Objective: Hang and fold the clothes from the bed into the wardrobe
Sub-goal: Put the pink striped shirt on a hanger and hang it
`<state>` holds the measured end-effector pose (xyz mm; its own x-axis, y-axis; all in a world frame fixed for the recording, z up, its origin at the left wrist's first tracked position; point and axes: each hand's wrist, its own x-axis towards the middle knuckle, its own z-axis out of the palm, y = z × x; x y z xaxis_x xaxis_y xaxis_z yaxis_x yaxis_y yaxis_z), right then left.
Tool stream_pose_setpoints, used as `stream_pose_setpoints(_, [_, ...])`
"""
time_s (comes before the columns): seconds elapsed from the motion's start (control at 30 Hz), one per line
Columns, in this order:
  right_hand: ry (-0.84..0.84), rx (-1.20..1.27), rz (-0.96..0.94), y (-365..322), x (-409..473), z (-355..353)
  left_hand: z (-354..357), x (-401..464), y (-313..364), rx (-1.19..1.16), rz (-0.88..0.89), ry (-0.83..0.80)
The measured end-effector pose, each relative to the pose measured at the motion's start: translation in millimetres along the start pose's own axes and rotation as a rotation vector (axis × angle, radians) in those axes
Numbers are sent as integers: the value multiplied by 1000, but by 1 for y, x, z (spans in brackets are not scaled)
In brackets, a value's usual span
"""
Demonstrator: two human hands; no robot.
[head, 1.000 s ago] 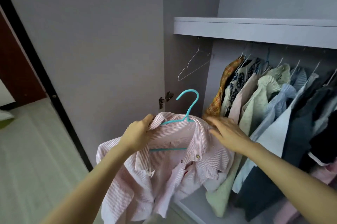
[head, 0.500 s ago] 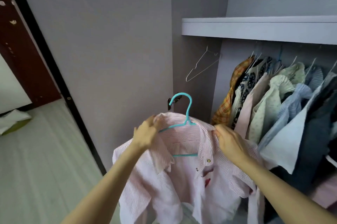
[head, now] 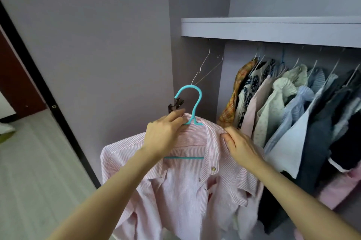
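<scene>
— What have you got in front of you?

— A pink striped shirt [head: 181, 185] draped on a teal hanger [head: 192, 107]; I hold it up in front of the open wardrobe [head: 273, 29], left of the hanging row, not on the rail; the hook points up and stands free, touching nothing.

— And the hands?

— My left hand [head: 164, 138] grips the collar at the neck of the hanger, fingers curled over the fabric just beside the hook's base; my right hand [head: 240, 146] lies on the shirt's right shoulder, fingertips pinching the cloth at the collar edge.

— What is around it?

— A row of hung clothes [head: 293, 113] to the right under the grey shelf; the nearest is an orange plaid piece [head: 232, 101], close to the shirt's shoulder, though I cannot tell whether they touch; a bare wire hanger [head: 207, 68] hangs above and behind the teal hook; the wardrobe door [head: 97, 54] stands open at my left, a hinge [head: 174, 104] just behind my left fingers.
</scene>
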<state>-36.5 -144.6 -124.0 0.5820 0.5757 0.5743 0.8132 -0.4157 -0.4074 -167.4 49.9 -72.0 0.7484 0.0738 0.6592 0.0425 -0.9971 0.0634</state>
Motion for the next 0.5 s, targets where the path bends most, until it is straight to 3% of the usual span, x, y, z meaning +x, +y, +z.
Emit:
stream_pose_setpoints(0.13, [-81,-93,18,18,-10,-6,4,-7,-7,-123,-165,13])
stream_pose_setpoints(0.33, [-318,-110,150,46,-29,-13,12,-5,-19,-195,-205,-36])
stream_pose_setpoints(0.5, [-381,-224,48,44,-26,-24,24,-1,-13,-235,-242,-100])
